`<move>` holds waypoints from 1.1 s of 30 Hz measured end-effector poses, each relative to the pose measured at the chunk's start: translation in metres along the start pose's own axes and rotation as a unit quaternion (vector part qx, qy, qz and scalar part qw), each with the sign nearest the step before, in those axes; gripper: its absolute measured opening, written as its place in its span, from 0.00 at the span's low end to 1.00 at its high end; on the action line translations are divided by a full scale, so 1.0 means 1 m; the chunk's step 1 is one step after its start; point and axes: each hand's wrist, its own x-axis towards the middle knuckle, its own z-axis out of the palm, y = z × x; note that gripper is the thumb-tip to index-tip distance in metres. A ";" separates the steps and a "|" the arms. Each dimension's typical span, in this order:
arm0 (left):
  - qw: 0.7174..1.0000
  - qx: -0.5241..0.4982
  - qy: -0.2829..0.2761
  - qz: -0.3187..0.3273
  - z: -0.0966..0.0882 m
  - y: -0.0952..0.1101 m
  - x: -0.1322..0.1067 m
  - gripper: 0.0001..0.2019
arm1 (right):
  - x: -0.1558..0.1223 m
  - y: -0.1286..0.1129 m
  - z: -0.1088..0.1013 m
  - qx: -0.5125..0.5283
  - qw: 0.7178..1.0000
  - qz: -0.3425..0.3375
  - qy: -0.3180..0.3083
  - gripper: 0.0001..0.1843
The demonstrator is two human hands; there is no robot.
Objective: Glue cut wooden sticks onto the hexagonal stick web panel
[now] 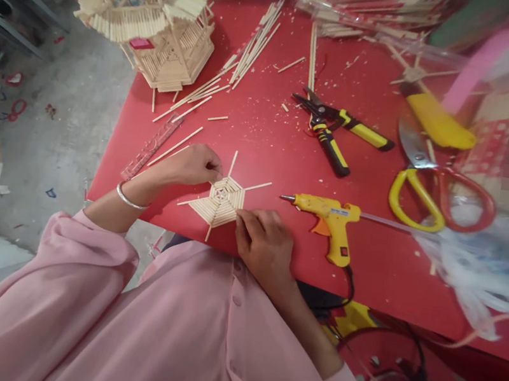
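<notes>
A flat, web-like hexagonal panel of bamboo sticks [228, 200] lies near the table's front edge, with longer spokes sticking out past its rows. My left hand [195, 164], a silver bangle at its wrist, is curled closed at the panel's upper left corner; what its fingertips pinch is too small to make out. At the right corner, my right hand [266, 242] has its thumb and forefinger closed on the panel. A yellow glue gun [330, 218] lies on its side to the right of that hand, nozzle pointing left.
A stick-built pavilion model [162, 41] stands at the back left. Loose sticks [255, 46] and a clear ruler [152, 147] lie nearby. Black-and-yellow cutters [330, 122], large scissors [418, 162] and plastic bags [499, 261] occupy the right. The glue gun's cord hangs over the front edge.
</notes>
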 end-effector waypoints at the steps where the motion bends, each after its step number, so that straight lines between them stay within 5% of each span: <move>1: 1.000 0.007 -0.008 -0.002 0.000 0.000 0.001 0.07 | 0.000 0.000 0.000 -0.002 1.000 -0.004 0.006 0.10; 33: 0.998 -0.028 -0.025 0.040 -0.001 -0.010 0.001 0.08 | -0.001 0.002 0.001 0.006 1.000 0.000 -0.008 0.11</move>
